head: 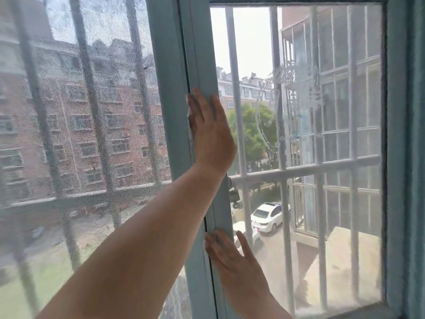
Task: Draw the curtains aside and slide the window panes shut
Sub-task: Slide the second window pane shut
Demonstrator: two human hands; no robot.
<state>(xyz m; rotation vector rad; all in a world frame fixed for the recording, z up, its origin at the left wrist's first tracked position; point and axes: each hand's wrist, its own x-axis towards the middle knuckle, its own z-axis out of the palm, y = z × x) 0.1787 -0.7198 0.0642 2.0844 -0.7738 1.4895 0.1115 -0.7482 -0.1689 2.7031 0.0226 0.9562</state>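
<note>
The sliding window pane [333,134] fills the right half of the head view, clear glass in a pale blue-grey frame. Its vertical side rail [202,54] stands near the middle, against the centre post [165,65]. My left hand [211,130] reaches up from the lower left and rests on this rail at mid height, its fingertips hooked over the rail's left edge. Lower on the same rail, my right hand [232,256] lies flat with fingers spread, one finger over the glass. A teal, fuzzy strip [416,157] at the far right may be curtain fabric.
A grey mesh insect screen [80,134] covers the left opening. Outside are white security bars [282,176], brick apartment blocks, trees and a white car [269,217] parked below. The window's lower frame [345,311] runs along the bottom right.
</note>
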